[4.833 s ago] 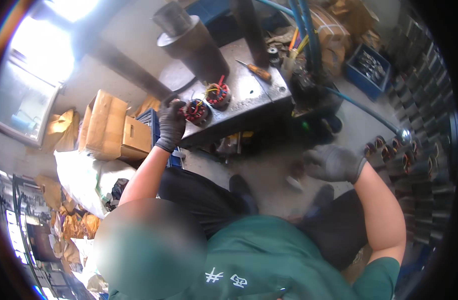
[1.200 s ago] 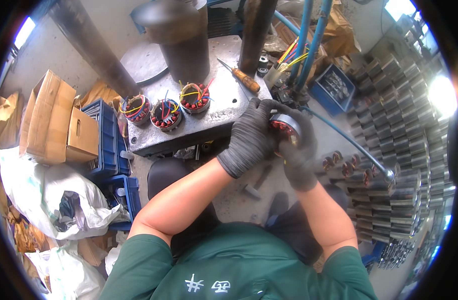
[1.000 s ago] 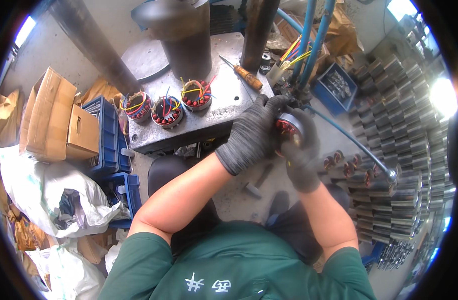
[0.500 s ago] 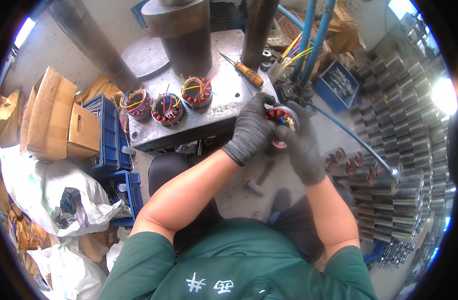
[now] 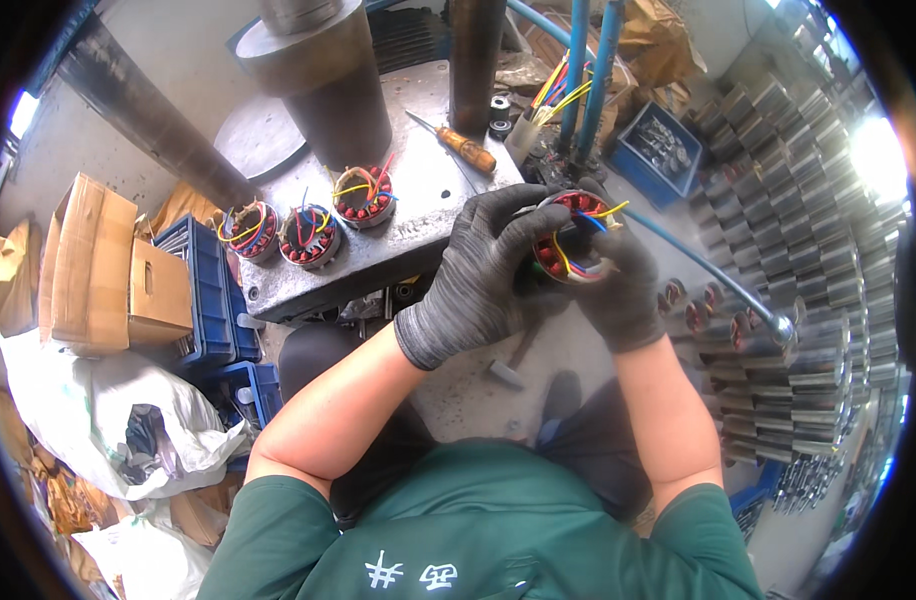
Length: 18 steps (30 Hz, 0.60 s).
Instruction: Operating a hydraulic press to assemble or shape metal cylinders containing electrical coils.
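Note:
Between my two gloved hands is a motor stator (image 5: 549,259), a ring with red windings and loose yellow and blue wires. Its open face is turned up toward me. My left hand (image 5: 478,275) grips the ring from the left, with thumb and fingers on the rim. My right hand (image 5: 626,285) closes round its right side; some of those fingers are hidden behind the ring. Three more stators, a left one (image 5: 250,232), a middle one (image 5: 310,237) and a right one (image 5: 365,197), sit on the metal press bed (image 5: 418,215). A wooden-handled screwdriver (image 5: 465,150) lies behind them.
Thick steel columns (image 5: 148,110) rise from the press. Stacked metal cylinders (image 5: 768,360) fill the right side, with a hose (image 5: 708,262) reaching across. A blue bin (image 5: 658,155) holds metal parts. Cardboard boxes (image 5: 90,265) and a white sack (image 5: 68,400) stand left. A hammer (image 5: 505,374) lies on the floor.
The stator has been turned, so its open face and wires now show more. My left hand has shifted its grip along the rim. The whole view has swung slightly.

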Each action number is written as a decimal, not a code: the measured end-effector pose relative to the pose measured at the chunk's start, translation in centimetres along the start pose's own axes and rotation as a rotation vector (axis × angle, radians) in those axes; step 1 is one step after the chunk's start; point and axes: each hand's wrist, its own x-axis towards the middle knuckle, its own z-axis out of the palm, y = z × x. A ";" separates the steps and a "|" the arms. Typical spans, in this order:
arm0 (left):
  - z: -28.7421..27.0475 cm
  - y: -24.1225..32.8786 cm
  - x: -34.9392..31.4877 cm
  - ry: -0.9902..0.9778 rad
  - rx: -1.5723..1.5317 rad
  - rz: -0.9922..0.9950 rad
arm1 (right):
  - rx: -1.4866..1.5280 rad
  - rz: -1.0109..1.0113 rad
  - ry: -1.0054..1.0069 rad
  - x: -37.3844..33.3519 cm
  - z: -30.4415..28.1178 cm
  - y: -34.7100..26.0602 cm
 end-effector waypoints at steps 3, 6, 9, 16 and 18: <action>0.2 -0.2 0.0 0.012 0.043 0.007 | 0.000 -0.048 0.007 -0.1 0.1 0.1; 0.7 -0.5 0.1 0.081 -0.025 -0.043 | -0.133 -0.143 -0.051 -0.2 -0.1 0.5; 0.9 -0.8 0.0 0.088 -0.008 -0.018 | -0.101 -0.063 -0.016 -0.3 -0.6 0.5; 1.0 -1.3 -0.3 -0.027 -0.242 -0.050 | 0.015 -0.046 -0.046 -0.1 -1.6 1.2; 1.0 -1.2 -0.5 -0.031 -0.286 -0.087 | -0.145 -0.123 -0.033 0.1 -1.6 1.4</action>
